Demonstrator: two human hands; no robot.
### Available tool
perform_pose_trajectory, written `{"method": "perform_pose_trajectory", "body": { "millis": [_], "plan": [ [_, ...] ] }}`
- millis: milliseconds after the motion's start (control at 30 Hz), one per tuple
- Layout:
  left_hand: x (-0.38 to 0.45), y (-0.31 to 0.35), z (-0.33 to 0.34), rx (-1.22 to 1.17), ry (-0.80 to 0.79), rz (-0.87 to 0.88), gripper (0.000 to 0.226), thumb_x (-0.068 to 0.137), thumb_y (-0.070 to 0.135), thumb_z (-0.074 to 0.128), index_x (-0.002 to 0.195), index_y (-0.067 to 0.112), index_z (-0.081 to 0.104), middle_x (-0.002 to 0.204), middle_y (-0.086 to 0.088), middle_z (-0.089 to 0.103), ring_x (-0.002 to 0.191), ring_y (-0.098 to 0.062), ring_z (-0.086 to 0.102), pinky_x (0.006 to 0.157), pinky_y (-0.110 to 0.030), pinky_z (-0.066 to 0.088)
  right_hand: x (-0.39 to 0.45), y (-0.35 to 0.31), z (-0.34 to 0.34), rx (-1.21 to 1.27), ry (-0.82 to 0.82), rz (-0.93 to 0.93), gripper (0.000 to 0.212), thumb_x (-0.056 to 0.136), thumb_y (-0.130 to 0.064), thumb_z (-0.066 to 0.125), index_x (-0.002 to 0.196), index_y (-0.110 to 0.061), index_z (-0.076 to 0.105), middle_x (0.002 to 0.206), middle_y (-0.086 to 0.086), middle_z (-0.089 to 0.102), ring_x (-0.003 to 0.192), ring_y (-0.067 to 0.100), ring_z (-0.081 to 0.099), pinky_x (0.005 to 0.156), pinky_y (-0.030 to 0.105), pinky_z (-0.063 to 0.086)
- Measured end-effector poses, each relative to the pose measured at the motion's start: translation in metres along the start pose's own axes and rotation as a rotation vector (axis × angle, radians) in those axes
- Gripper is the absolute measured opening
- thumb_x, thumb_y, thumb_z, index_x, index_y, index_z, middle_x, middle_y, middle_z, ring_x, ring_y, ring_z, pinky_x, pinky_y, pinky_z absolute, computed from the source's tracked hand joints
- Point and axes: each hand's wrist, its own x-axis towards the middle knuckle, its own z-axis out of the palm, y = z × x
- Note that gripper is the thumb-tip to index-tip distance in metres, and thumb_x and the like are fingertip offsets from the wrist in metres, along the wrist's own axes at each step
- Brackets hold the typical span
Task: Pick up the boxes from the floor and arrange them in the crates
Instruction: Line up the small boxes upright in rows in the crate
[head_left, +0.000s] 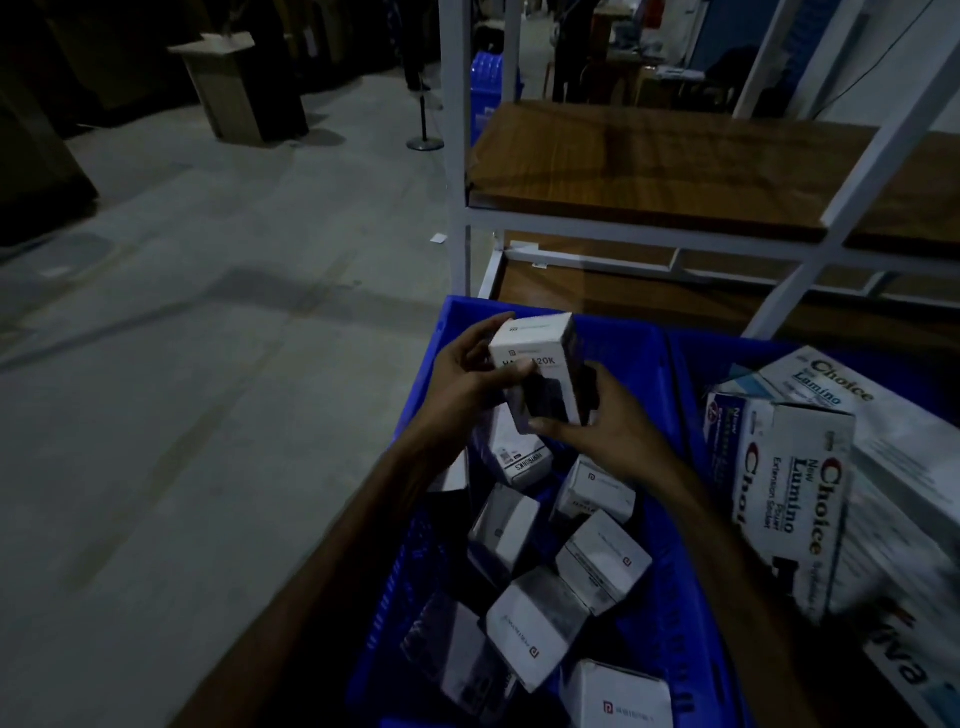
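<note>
Both hands hold one small white-and-black box (540, 371) upright above the far end of a blue crate (670, 597). My left hand (467, 379) grips its left side, thumb across the front. My right hand (608, 421) cups its lower right corner from below. Several similar small white boxes (602, 561) lie jumbled inside that crate. A second blue crate (691, 374) to the right holds larger white cartons (800, 499) printed with red and blue lettering.
A white metal rack (457, 156) with wooden shelves (649, 161) stands right behind the crates. Bare concrete floor (182, 389) spreads to the left. An open cardboard box (234, 88) and a stanchion base (425, 143) stand farther back.
</note>
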Motion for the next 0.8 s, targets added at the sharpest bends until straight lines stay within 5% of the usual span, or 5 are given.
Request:
{"method": "perform_pose_trajectory", "body": {
  "millis": [133,433,500,600,800],
  "plan": [
    [0.007,0.001,-0.007,0.362,0.01,0.115,0.07,0.08,0.007,0.088,0.142,0.019,0.059,0.131,-0.004,0.068,0.118,-0.014,0.068,0.087,-0.033,0.063,0.01,-0.007,-0.003,-0.067,0.057,-0.125,0.103,0.079,-0.026,0.088,0.159,-0.042,0.024,0.159,-0.002,0.038,0.139,0.014,0.042,0.107,0.039,0.046],
    [0.023,-0.018,-0.014,0.799,-0.012,0.015,0.091,0.084,0.011,0.085,0.159,0.015,0.034,0.134,0.004,0.061,0.112,-0.005,0.065,0.085,-0.011,0.05,0.051,-0.011,-0.002,-0.281,0.183,-0.245,0.069,0.081,-0.007,0.082,0.14,-0.024,0.051,0.145,0.002,0.046,0.134,0.021,0.049,0.093,0.041,0.06],
    [0.026,-0.031,-0.012,1.118,-0.147,-0.078,0.081,0.089,0.03,0.081,0.156,0.014,0.039,0.143,-0.012,0.06,0.127,-0.03,0.062,0.097,-0.029,0.05,0.059,-0.011,0.0,-0.256,0.204,-0.207,0.075,0.082,-0.006,0.082,0.145,-0.025,0.046,0.148,0.004,0.042,0.135,0.022,0.048,0.09,0.04,0.062],
    [0.033,-0.048,-0.01,1.456,-0.267,-0.289,0.105,0.093,0.052,0.071,0.166,0.011,0.007,0.16,-0.026,0.031,0.142,-0.049,0.038,0.113,-0.058,0.04,0.07,-0.008,0.003,-0.296,0.182,-0.22,0.081,0.081,-0.004,0.081,0.15,-0.023,0.044,0.152,0.003,0.038,0.139,0.022,0.045,0.097,0.038,0.058],
    [0.043,-0.069,-0.006,1.527,-0.434,-0.418,0.071,0.106,0.034,0.054,0.164,0.01,0.02,0.157,-0.023,0.036,0.142,-0.045,0.043,0.113,-0.053,0.041,0.095,0.004,0.013,-0.381,0.06,-0.211,0.07,0.084,-0.009,0.082,0.145,-0.018,0.049,0.147,0.005,0.043,0.136,0.022,0.046,0.076,0.004,0.034]
  ]
}}
